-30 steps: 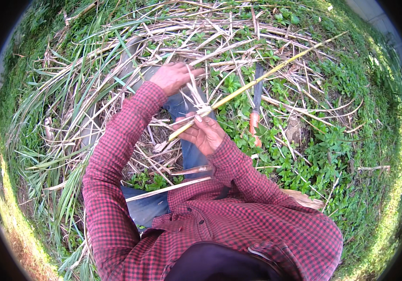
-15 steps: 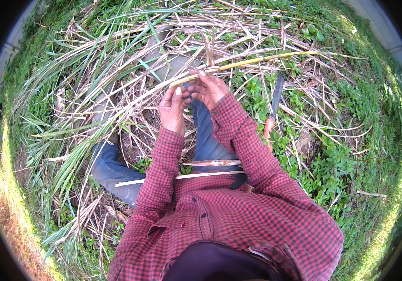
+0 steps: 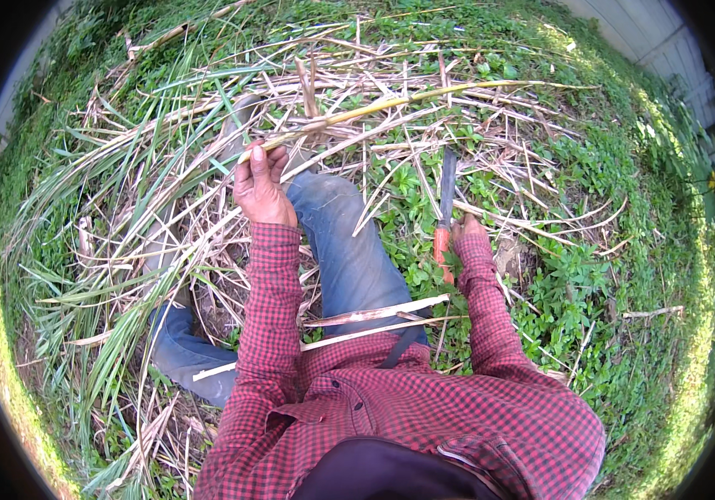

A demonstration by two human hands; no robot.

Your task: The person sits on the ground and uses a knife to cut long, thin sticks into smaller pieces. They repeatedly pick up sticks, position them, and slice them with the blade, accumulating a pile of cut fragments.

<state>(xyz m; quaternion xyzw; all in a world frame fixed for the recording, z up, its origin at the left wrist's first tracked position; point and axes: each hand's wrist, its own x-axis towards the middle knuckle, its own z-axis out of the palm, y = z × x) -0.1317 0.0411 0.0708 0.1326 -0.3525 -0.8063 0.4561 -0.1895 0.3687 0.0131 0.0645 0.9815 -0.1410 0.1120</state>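
Both hands engaged: left hand (image 3: 259, 185) closed on yellow stalk (image 3: 391, 104) end; right hand (image 3: 467, 233) reaching knife (image 3: 444, 218) handle, closure unclear. Grasp handle only, clear of blade.

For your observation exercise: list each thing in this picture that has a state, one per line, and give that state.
Left hand: closed around the stalk's end.
Stalk: held up, pointing away to the right.
Right hand: on the knife handle.
Knife: lying on the ground, blade pointing away.

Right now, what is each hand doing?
Left hand: closed on the yellow-green stalk.
Right hand: at the knife's orange handle; its grip cannot be told.
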